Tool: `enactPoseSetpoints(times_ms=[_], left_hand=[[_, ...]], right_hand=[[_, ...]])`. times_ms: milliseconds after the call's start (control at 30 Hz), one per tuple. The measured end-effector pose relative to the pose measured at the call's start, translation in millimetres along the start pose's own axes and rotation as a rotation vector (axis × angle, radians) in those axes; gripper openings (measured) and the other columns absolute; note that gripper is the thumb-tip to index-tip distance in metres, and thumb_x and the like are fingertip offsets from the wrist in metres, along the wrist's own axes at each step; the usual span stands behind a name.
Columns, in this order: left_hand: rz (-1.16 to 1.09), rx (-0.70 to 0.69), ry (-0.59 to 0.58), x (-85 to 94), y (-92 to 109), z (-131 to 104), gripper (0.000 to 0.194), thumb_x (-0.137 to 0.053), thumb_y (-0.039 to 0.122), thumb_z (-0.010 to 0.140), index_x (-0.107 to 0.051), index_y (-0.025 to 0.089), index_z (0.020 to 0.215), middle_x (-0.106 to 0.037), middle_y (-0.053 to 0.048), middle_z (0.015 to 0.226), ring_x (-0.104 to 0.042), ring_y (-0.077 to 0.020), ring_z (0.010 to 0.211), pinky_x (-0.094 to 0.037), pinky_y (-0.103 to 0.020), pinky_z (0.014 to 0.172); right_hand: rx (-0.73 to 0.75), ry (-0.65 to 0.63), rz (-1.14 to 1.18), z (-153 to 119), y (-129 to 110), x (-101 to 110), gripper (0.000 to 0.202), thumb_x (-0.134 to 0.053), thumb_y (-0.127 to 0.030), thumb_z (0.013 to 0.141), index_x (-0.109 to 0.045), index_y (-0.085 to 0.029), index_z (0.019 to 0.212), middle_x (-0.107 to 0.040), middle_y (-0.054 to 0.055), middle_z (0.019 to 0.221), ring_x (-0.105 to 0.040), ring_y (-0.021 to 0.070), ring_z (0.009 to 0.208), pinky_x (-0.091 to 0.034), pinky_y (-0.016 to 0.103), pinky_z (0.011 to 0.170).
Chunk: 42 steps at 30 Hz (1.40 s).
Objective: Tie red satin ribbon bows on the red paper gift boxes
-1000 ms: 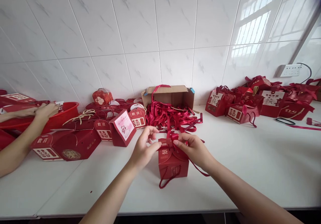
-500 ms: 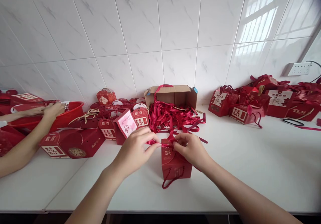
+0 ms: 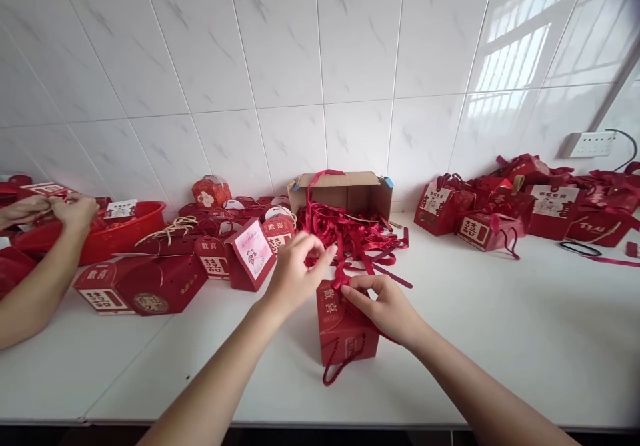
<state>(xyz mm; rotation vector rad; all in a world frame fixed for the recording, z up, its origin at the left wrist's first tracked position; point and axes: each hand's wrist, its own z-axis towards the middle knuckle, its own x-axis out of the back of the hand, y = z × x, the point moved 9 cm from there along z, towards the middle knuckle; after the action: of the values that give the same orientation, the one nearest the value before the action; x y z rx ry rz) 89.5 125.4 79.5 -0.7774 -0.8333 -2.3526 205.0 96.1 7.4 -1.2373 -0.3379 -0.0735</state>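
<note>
A red gift box (image 3: pixel 345 339) with gold lettering stands on the white table in front of me, a dark red cord handle (image 3: pixel 339 371) hanging down its near side. On its top sits a red ribbon (image 3: pixel 341 279), gathered into a knot or loop. My right hand (image 3: pixel 383 299) pinches this ribbon between thumb and fingers at the box top. To the upper left of the box, my left hand (image 3: pixel 299 271) is raised, thumb apart from half-curled fingers, with nothing visible in it. Just behind lies a heap of red ribbons (image 3: pixel 345 229), spilling from a cardboard box (image 3: pixel 345 186).
Several red gift boxes (image 3: pixel 165 283) are grouped on the left, more (image 3: pixel 555 209) at the right by a black loop (image 3: pixel 580 249). At far left, another person's hands (image 3: pixel 73 211) work over a red basin (image 3: pixel 135 233). A power strip (image 3: pixel 590 144) is against the tiled wall.
My left hand has let go of the ribbon and risen away from the box. My right hand keeps its pinch. The other person's hands have moved left.
</note>
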Motion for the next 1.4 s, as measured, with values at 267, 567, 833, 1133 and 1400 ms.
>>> enactPoseSetpoints(times_ms=[267, 567, 833, 1133, 1400], left_hand=[[-0.457, 0.267, -0.057, -24.8, -24.9, -49.4, 0.013, -0.066, 0.032, 0.077, -0.071, 0.020, 0.075, -0.073, -0.004, 0.081, -0.067, -0.0192, 0.080, -0.053, -0.030, 0.076], [-0.489, 0.203, -0.102, -26.0, -9.6, -51.3, 0.010, -0.063, 0.026, 0.078, -0.057, 0.018, 0.075, -0.064, -0.002, 0.077, -0.062, -0.0151, 0.077, -0.050, -0.027, 0.075], [-0.447, 0.140, -0.063, -31.9, -7.2, -57.1, 0.010, -0.054, 0.012, 0.078, -0.052, 0.020, 0.073, -0.063, 0.000, 0.078, -0.060, -0.0147, 0.077, -0.048, -0.027, 0.073], [-0.510, 0.220, 0.013, -35.3, -15.0, -58.2, 0.014, -0.054, 0.013, 0.079, -0.045, 0.020, 0.070, -0.065, -0.001, 0.081, -0.061, -0.0143, 0.077, -0.048, -0.026, 0.071], [-0.712, 0.278, -0.078, -54.4, -29.3, -48.7, 0.017, -0.058, 0.020, 0.079, -0.043, 0.022, 0.088, -0.062, -0.001, 0.086, -0.061, -0.0141, 0.081, -0.047, -0.027, 0.073]], right_hand=[[-0.038, 0.103, 0.095, -6.4, 9.8, 1.7, 0.028, -0.053, -0.041, 0.083, -0.063, -0.017, 0.072, -0.060, 0.003, 0.072, -0.051, 0.0155, 0.066, -0.040, 0.026, 0.060], [-0.018, 0.212, 0.102, -8.5, 8.1, 6.4, 0.019, -0.056, -0.033, 0.081, -0.047, -0.023, 0.093, -0.058, -0.004, 0.063, -0.047, 0.0122, 0.054, -0.037, 0.023, 0.052], [0.072, 0.259, -0.087, -16.2, 1.4, 9.5, 0.016, -0.054, -0.025, 0.081, -0.067, -0.020, 0.089, -0.068, 0.006, 0.088, -0.060, 0.0205, 0.081, -0.048, 0.033, 0.074], [0.008, 0.274, -0.150, -14.5, 12.2, 15.0, 0.018, -0.062, -0.036, 0.078, -0.072, -0.022, 0.078, -0.058, 0.011, 0.109, -0.055, 0.0276, 0.104, -0.044, 0.043, 0.089], [-0.095, 0.028, 0.012, -5.5, 11.6, 4.3, 0.028, -0.061, -0.043, 0.080, -0.071, -0.019, 0.070, -0.041, 0.007, 0.142, -0.032, 0.0299, 0.133, -0.034, 0.044, 0.101]])
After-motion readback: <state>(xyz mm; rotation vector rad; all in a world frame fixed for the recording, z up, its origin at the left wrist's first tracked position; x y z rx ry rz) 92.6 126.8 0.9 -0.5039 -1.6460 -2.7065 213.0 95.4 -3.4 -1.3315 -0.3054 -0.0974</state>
